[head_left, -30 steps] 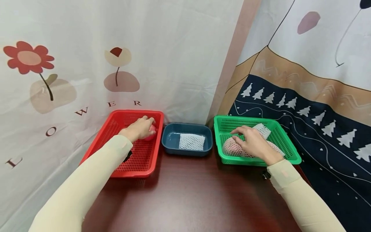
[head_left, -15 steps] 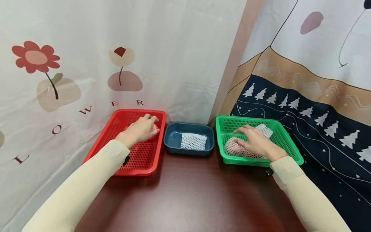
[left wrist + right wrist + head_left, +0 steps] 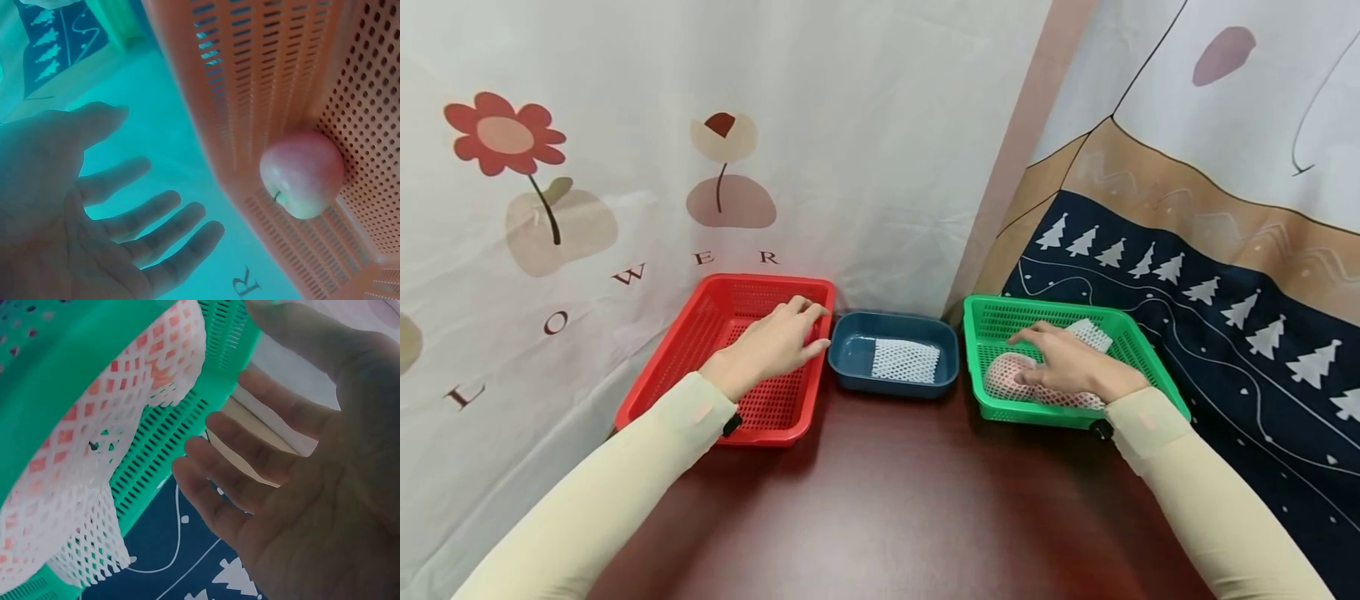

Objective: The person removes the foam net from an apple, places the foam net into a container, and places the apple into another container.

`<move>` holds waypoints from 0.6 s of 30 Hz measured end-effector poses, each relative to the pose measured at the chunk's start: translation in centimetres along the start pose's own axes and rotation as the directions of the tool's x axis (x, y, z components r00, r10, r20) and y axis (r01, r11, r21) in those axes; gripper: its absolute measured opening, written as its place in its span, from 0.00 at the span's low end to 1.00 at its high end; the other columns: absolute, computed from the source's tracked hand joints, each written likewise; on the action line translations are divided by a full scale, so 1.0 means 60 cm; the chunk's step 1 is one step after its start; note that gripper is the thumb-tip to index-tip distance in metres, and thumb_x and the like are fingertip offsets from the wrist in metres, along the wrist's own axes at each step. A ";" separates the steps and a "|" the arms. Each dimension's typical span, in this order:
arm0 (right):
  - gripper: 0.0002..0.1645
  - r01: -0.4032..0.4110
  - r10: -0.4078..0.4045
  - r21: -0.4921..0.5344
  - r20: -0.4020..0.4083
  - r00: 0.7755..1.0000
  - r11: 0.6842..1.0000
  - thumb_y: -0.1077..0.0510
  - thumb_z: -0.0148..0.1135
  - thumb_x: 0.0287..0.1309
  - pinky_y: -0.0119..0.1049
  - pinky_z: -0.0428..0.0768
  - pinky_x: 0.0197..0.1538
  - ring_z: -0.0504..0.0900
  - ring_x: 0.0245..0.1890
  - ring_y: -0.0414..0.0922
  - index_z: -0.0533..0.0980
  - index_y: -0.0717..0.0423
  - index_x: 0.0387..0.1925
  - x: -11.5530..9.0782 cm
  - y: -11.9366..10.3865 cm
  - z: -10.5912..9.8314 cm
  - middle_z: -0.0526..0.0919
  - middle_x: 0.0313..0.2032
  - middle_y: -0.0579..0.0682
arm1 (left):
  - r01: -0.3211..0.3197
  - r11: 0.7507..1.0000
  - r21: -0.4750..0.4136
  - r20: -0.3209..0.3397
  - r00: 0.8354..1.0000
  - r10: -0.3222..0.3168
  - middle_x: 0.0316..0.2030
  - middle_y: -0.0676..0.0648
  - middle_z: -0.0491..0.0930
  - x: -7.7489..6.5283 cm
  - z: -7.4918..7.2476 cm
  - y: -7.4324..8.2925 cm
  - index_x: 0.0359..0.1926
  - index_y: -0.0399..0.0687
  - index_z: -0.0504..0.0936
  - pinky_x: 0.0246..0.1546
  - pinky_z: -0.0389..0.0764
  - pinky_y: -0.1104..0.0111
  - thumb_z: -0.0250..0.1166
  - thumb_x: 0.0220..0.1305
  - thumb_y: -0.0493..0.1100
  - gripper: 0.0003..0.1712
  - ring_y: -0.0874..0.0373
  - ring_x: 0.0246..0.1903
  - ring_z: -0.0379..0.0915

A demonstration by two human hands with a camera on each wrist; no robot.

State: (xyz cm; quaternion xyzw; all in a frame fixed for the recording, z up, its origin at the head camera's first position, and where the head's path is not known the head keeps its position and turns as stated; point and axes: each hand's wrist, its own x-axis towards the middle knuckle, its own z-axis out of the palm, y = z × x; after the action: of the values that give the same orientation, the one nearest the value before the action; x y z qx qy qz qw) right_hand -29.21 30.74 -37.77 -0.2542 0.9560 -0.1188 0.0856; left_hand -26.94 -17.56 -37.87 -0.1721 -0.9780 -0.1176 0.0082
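In the head view my left hand point(image 3: 767, 348) is above the right side of the red basket point(image 3: 758, 436), fingers spread and holding nothing. One apple point(image 3: 303, 175), pink with a pale green patch by its stem, lies in that basket in the left wrist view; from the head the hand hides most of it. My right hand point(image 3: 1067, 360) hovers over the green basket point(image 3: 1037, 414) with fingers loosely extended. Beneath it are pinkish round fruits point(image 3: 1004, 377) in white foam nets. The right wrist view shows the open palm beside the netting point(image 3: 94, 534).
Between the two baskets stands a dark blue tray point(image 3: 857, 383) with a flat white foam net point(image 3: 906, 361) in it. All three containers sit on a dark reddish-brown table point(image 3: 895, 500). A printed curtain point(image 3: 880, 150) hangs close behind them.
My left hand has shifted right over the red basket, with thumb and fingers farther apart; the apple, seen beside the fingers before, is now mostly hidden. The right hand stays over the green basket.
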 end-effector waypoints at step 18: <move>0.45 0.010 0.001 -0.061 0.178 0.984 0.998 0.54 0.83 0.70 0.77 0.83 0.73 0.84 0.68 0.66 0.76 0.55 0.82 0.016 -0.002 0.000 0.76 0.77 0.72 | -0.216 0.975 0.048 -0.126 0.967 0.220 0.77 0.32 0.79 -0.042 0.022 0.082 0.80 0.44 0.81 0.58 0.97 0.48 0.79 0.78 0.51 0.37 0.34 0.71 0.83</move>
State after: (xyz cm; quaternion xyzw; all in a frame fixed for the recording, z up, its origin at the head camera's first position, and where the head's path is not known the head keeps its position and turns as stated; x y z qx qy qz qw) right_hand -30.01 30.15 -37.81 -0.2683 0.9472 -0.0662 0.1626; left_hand -22.85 -13.61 -38.19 -0.2704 -0.9524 -0.1102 0.0879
